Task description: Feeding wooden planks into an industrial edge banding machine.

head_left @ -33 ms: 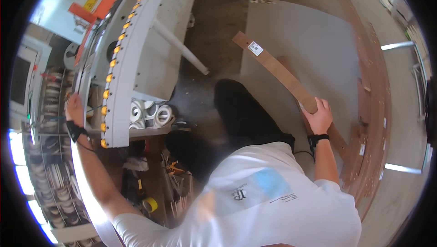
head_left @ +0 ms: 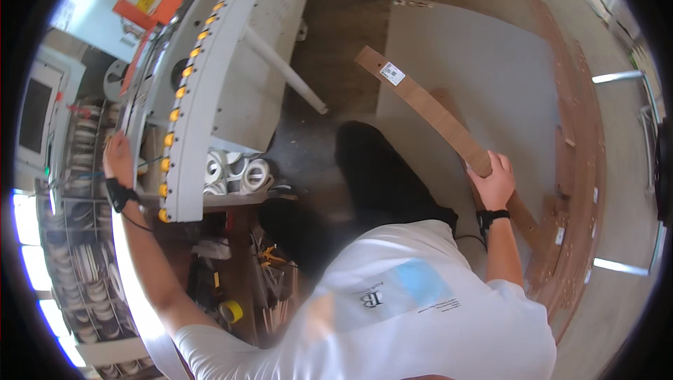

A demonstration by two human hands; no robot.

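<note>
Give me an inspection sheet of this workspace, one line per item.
Surface: large grey panel on the right, with a brown strip on it, partly hidden.
Job's things: long wood-grain strip, held slantwise, white label near its far end.
Clutter: white rolls beside the machine; yellow tape roll and mixed tools lower down.
Grippers: right hand grips the strip's near end; left hand is at the machine's side, its hold unclear.
Cables: thin dark cord at the left wristband, another near the right.
Surroundings: grey machine with yellow rollers; rack of rolls far left; brown boards far right.
</note>
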